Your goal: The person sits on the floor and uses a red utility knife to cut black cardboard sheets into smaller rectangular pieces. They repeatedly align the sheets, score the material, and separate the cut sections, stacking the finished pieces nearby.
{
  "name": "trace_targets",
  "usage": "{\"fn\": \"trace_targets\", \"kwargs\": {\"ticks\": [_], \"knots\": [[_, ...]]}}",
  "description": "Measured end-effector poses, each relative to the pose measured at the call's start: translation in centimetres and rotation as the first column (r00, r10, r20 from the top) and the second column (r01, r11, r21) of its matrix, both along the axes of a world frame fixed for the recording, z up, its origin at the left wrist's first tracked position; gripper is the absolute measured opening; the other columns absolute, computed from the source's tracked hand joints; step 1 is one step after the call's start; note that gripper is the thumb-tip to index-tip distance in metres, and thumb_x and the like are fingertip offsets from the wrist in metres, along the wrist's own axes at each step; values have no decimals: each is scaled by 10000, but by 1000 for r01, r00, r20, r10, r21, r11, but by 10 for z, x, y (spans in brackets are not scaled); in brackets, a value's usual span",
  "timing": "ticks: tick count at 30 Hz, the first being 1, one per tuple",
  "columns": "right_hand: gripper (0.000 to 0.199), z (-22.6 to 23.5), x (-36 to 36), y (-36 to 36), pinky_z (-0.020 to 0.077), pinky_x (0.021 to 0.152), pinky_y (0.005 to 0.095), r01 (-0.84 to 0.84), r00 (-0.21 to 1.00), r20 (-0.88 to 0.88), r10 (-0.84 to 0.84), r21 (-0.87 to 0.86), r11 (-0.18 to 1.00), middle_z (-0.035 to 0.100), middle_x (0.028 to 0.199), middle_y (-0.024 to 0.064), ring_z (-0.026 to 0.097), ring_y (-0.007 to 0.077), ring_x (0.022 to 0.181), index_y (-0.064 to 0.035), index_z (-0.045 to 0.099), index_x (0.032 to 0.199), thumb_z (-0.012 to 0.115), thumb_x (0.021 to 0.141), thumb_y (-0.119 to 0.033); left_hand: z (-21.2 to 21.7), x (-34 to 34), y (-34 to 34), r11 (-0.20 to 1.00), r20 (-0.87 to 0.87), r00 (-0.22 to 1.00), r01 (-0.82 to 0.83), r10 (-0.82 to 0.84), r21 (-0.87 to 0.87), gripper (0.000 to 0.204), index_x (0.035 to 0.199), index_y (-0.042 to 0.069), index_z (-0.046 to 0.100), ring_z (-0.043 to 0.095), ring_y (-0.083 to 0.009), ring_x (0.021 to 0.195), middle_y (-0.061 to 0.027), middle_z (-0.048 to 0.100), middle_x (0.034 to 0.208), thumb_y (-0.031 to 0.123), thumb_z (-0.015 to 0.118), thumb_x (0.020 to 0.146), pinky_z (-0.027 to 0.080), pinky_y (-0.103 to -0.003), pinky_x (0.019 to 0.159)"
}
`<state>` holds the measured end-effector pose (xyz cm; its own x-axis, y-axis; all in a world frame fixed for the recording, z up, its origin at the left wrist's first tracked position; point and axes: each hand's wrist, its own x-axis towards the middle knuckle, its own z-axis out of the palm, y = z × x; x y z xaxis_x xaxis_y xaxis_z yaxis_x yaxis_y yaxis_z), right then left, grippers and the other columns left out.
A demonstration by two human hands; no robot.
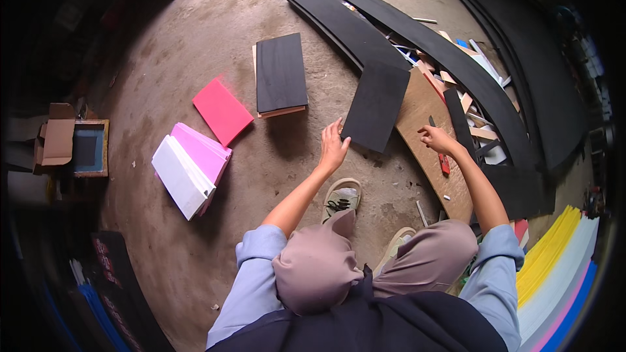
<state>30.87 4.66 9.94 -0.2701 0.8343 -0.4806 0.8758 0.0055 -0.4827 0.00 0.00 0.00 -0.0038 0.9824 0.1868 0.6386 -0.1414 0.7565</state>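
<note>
A short rectangular black foam sheet (376, 107) sits in front of me, its far end against a long black strip and its right edge by a brown board. My left hand (334, 148) is closed at its near left edge, thumb over the sheet and fingers along the side. Over the brown board (424, 107), my right hand (439, 141) has its fingers curled. A dark pointed tip (431, 120) shows just beyond those fingers; the grip itself is hidden. Below the wrist, a red object (444, 163) rests on the board.
To the left stand a stack of black sheets (282, 73), a red sheet (222, 111), and white (182, 176) and pink sheets (201, 150). Long black strips (424, 36) and scattered offcuts (484, 133) lie right. Yellow sheets (548, 251) are at lower right, a cardboard box (59, 137) far left.
</note>
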Motion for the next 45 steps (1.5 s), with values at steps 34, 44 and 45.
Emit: {"fn": "trace_targets", "kwargs": {"ticks": [34,44,45], "knots": [[251,-43,200,-299,458,533,229,975,-203,-612,-764,-202,-97,558,864,59,547,104,642,-6,471,1063,416,877,-166,29,340,12,531,-232,590,802,-773,272,708,1291,152,329,295,-306,1195,-98,343,1280,29,644,669,266,-443,992],[241,-72,213,-357,471,563,248,889,-457,-631,-627,-334,-312,545,913,64,568,124,712,-5,461,1064,410,853,-110,53,395,96,226,-653,447,890,-612,397,309,1038,161,589,523,-198,875,-11,546,939,97,596,736,446,-313,740],[233,-74,213,-353,468,552,244,882,-471,-641,-606,-335,-331,547,894,63,563,121,694,-5,465,1056,404,855,-106,64,395,108,256,-624,502,859,-599,444,337,1056,153,586,523,-197,863,-13,550,926,98,611,724,452,-313,723]]}}
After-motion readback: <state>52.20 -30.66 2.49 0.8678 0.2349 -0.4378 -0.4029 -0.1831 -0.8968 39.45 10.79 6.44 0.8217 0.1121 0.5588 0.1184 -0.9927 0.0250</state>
